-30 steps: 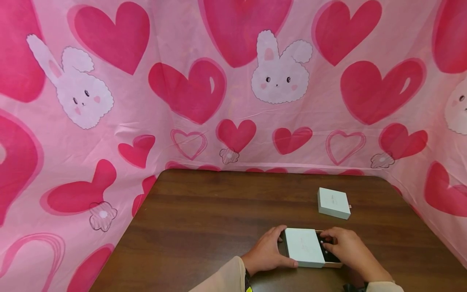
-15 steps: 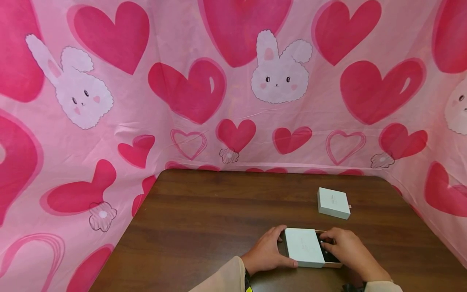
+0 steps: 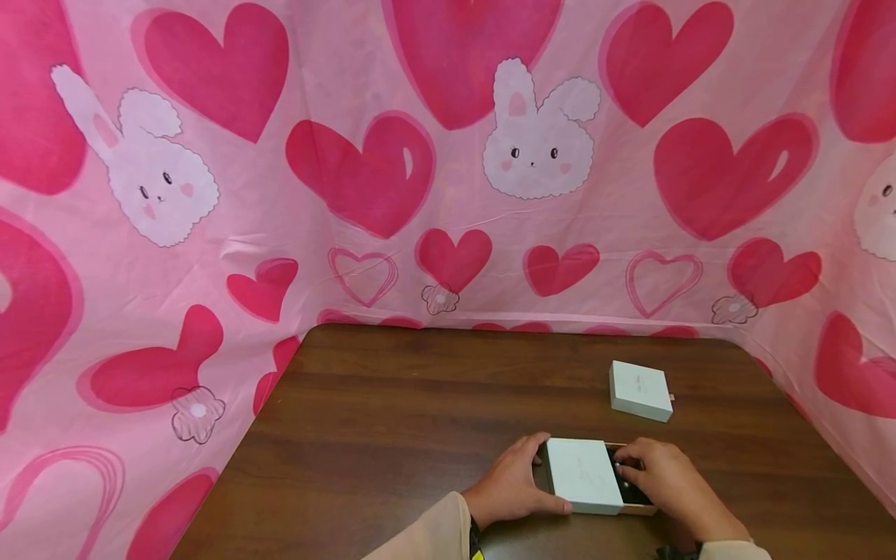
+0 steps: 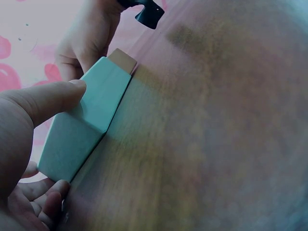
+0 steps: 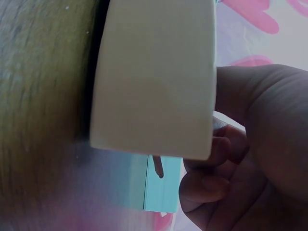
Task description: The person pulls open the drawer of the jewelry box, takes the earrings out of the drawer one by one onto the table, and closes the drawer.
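Observation:
A pale drawer-style gift box [image 3: 582, 474] lies on the table, its inner drawer [image 3: 639, 509] pulled partway out to the right. My left hand [image 3: 507, 482] grips the sleeve's left end, thumb on the near side and fingers on the far side; the left wrist view shows the thumb against the pale green sleeve [image 4: 91, 106]. Over the drawer, my right hand [image 3: 665, 473] has curled thumb and fingers reaching into the dark interior. Small shiny beads [image 3: 626, 484] show by the fingertips. Whether those fingertips pinch anything is hidden; in the right wrist view the drawer's end [image 5: 154, 82] blocks them.
A second pale box [image 3: 640, 390], closed, with a small tab on its right side, sits farther back on the brown wooden table [image 3: 420, 420]. Pink cloth [image 3: 448, 210] printed with hearts and rabbits hangs around the table's back and sides.
My right fingertips shift very slightly inside the drawer, and the visible shine of the beads varies. The left hand and both boxes stay in place.

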Motion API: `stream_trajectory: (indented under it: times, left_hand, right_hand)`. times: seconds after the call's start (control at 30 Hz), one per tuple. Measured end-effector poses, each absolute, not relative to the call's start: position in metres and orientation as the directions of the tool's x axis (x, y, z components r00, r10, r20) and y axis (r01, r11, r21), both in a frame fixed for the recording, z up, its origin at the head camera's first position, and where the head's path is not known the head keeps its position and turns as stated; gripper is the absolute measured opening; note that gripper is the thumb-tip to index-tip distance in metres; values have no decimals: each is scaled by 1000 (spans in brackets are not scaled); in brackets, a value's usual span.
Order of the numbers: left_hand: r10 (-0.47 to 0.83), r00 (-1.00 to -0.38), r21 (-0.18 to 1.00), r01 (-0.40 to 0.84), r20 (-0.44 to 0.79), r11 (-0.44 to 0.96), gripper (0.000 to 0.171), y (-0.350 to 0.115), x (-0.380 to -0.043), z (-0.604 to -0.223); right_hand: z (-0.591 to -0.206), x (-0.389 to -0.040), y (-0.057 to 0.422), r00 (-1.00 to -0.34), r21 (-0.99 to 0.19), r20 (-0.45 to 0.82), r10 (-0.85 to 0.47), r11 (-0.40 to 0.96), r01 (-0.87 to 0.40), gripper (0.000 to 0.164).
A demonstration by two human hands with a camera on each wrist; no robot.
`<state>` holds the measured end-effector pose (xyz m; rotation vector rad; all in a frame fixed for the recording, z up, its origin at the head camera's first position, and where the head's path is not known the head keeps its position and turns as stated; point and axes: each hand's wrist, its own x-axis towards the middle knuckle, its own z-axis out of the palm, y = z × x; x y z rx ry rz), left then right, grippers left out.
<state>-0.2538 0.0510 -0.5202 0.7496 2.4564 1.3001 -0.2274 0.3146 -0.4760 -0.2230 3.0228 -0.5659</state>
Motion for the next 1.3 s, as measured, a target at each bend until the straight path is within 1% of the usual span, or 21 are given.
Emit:
stream_trajectory:
  times: [0.5, 1.3]
  left_hand:
    - [556, -831, 825, 319, 7, 466, 94, 52, -254, -519]
    - [560, -829, 823, 323, 8, 467, 95, 51, -254, -521]
  right_hand:
    - [-476, -228, 315, -988, -365, -64, -142, 924, -109, 11]
    - [-476, -227, 316, -986, -366, -10, -168, 918, -152, 9]
